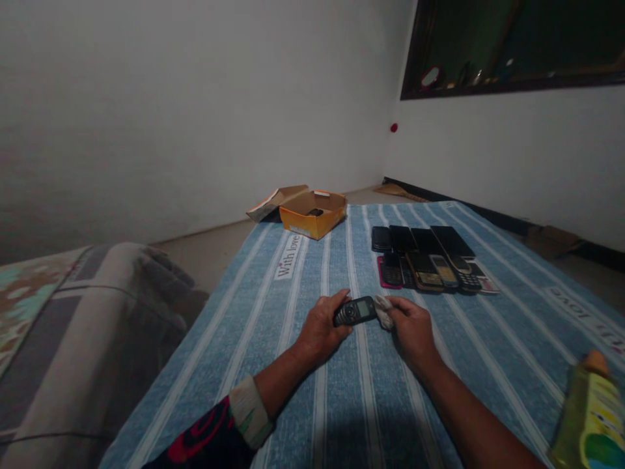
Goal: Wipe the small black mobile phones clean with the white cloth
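Note:
My left hand (319, 329) grips a small black mobile phone (355, 311) by its lower end, just above the blue striped cloth (342, 404). My right hand (413, 329) is closed on a small white rag (383, 311), pressed against the phone's upper end. Both hands rest near the middle of the cloth.
Two rows of several phones (430, 260) lie on the cloth beyond my hands. An open orange box (312, 212) with a dark item inside sits at the cloth's far edge. A green bottle (590, 417) stands at the lower right. A folded grey blanket (97, 339) lies left.

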### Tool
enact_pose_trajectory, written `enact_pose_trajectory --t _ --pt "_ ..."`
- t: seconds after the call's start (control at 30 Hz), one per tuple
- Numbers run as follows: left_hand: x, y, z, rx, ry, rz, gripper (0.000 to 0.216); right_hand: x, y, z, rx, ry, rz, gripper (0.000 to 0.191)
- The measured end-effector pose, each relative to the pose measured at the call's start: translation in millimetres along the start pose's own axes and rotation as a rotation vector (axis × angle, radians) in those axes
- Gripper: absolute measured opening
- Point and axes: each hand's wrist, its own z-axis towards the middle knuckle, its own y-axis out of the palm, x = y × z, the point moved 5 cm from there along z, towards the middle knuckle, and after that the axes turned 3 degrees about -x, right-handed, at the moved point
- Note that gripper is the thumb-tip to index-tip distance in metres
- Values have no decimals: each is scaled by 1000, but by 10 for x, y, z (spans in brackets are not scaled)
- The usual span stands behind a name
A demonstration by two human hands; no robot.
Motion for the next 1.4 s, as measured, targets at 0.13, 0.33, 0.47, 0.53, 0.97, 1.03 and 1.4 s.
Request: enact_pose_trajectory --t 0.13,0.33,0.47,0.53,0.97,1.03,1.4 --pt "-16 23 6 -49 -44 -13 81 -15 -24 -10 7 -26 -45 20" --pt "6 -48 -10 -25 -32 128 60 11 -37 -7 10 -21 -51 23" --pt "49 -103 -7 -30 -24 222 37 6 -46 -3 28 -28 -51 23" --pt "65 -118 -2 -34 -14 243 32 11 -53 0 42 -28 -47 24" --pt "24 -81 -27 -38 -46 193 26 17 -49 -1 62 -65 -59 27" --pt "21 -73 -33 -36 -45 187 27 -19 -35 -17 61 -109 -101 26" --pt "1 -56 -45 -21 -32 193 26 -142 267 -156 -49 -717 -644 39"
